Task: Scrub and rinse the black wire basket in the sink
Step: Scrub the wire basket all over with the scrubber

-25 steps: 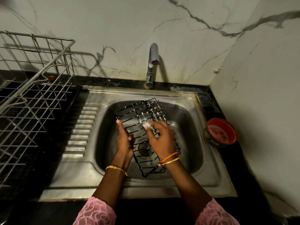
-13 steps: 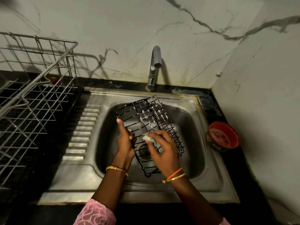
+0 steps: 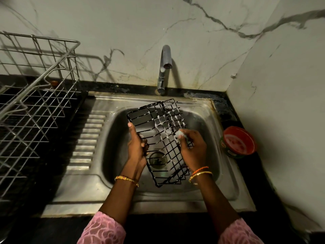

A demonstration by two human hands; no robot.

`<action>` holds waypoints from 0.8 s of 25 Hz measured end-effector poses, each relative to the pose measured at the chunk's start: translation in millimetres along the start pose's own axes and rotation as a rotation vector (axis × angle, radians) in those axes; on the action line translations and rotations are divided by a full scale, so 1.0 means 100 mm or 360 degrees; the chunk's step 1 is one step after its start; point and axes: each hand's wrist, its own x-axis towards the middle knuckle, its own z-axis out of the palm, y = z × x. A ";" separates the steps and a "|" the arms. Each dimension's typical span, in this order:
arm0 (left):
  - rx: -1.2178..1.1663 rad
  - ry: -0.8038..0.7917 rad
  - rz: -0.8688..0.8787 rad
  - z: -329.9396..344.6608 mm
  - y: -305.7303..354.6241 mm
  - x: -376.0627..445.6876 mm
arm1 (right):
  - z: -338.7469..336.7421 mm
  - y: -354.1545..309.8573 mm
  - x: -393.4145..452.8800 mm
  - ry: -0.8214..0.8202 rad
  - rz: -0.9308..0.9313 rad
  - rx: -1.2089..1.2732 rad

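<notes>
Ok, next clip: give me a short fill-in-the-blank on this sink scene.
1. The left hand grips the black wire ____.
2. The right hand holds a small scrubber against its ____ side.
3. No water runs from the ____.
4. The red bowl sits to the ____ of the sink.

Missing: basket; right; tap; right

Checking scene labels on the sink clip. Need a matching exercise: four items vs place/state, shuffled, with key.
Items:
1. black wire basket
2. tap
3. red bowl
4. steel dish rack

Place or state:
A. on the counter, right of the sink
B. no water running from it
C. on the counter, left of the sink
D. held tilted over the basin, soap foam on its wires

Pairs: 1-D, 2-B, 3-A, 4-C
</notes>
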 end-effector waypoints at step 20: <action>-0.0037 0.0033 -0.0005 0.00 -0.02 0.03 | 0.22 -0.37 -0.36 -0.0295 -0.0475 0.0007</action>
